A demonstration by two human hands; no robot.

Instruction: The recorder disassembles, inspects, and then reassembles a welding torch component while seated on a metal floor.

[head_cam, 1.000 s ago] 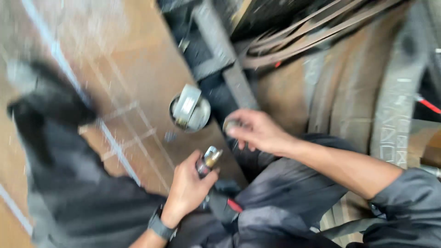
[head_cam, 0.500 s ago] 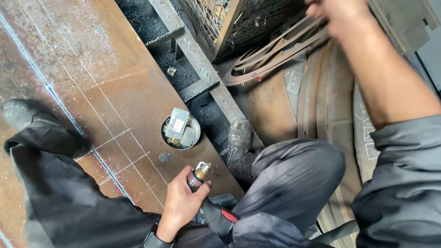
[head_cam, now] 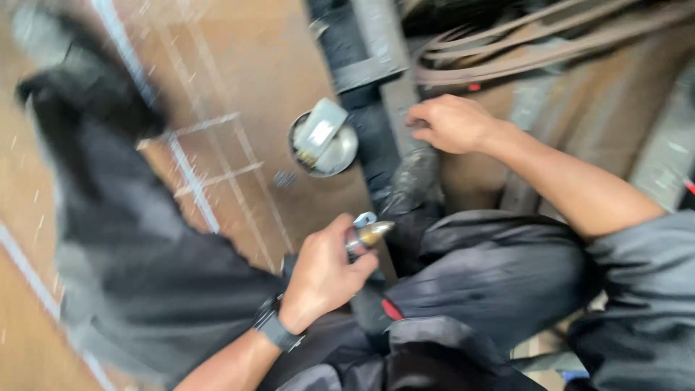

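Observation:
My left hand point(head_cam: 326, 279) is shut around a dark tool with a brass tip point(head_cam: 369, 233), holding it upright over my lap; a dark watch sits on that wrist. My right hand point(head_cam: 452, 123) reaches out to a grey steel bar point(head_cam: 376, 43), fingers curled against it just above my black shoe point(head_cam: 413, 177). The blur hides whether anything is in those fingers. A round metal tin point(head_cam: 346, 153) with small grey pieces in it stands on the rusty plate, left of my right hand.
The rust-brown steel plate point(head_cam: 239, 72) carries white chalk lines. Dark cloth point(head_cam: 108, 217) lies over its left part. Brown straps or belts point(head_cam: 543, 43) are piled at the top right. My knees in dark trousers fill the lower middle.
My right hand has come down from the upper right to the steel bar beside the tin. The left hand still holds the tool in about the same place. The view has swung and blurred.

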